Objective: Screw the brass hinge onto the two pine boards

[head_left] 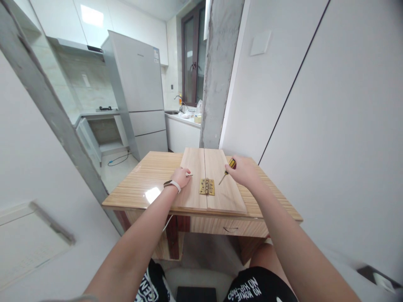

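Two pale wooden boards lie side by side on the table, the left board (193, 159) and the right board (228, 199), with a narrow seam between them. A brass hinge (207, 187) lies flat across the seam near the front. My right hand (244, 171) grips a yellow-and-black screwdriver (232, 163) above the right board, its shaft slanting down and left, to the right of the hinge. Over the left board, my left hand (181, 177) is closed in a pinch on a small thin metal piece that looks like a screw (189, 175). A watch is on that wrist.
The wood-grain table (135, 188) has a drawer (233, 226) in front. A white wall (315, 126) stands close on the right, and a grey pillar (217, 84) behind the table. A fridge (141, 75) and sink counter (182, 130) are farther back.
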`<state>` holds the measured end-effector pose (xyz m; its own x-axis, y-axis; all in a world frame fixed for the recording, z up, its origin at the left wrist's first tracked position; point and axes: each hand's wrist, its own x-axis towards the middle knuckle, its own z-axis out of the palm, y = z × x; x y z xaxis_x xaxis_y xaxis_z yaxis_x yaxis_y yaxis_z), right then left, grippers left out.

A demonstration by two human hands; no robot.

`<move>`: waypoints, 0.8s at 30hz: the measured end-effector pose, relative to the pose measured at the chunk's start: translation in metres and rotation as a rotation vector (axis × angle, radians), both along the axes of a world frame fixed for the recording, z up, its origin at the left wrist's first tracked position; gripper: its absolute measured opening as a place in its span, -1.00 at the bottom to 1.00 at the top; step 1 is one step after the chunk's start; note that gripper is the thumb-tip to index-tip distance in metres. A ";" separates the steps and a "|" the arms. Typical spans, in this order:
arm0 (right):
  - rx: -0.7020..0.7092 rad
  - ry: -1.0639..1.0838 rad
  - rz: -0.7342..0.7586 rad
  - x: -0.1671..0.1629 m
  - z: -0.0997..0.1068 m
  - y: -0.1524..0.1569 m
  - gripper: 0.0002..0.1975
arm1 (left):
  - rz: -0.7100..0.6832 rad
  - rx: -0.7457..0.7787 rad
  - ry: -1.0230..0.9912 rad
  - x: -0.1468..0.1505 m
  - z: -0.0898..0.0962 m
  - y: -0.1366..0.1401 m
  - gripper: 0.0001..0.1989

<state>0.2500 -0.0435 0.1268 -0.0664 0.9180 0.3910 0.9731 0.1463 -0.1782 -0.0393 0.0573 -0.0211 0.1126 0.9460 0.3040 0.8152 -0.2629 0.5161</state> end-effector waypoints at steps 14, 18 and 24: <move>-0.056 -0.050 -0.008 0.021 -0.027 -0.031 -0.75 | -0.314 0.118 0.097 0.020 0.014 -0.022 -0.83; -0.063 -0.063 0.002 0.024 -0.026 -0.032 -0.76 | -0.425 0.100 0.077 0.026 0.023 -0.032 -0.85; -0.074 -0.070 0.007 0.019 -0.023 -0.034 -0.79 | -0.482 0.084 0.163 0.038 0.024 -0.039 -0.84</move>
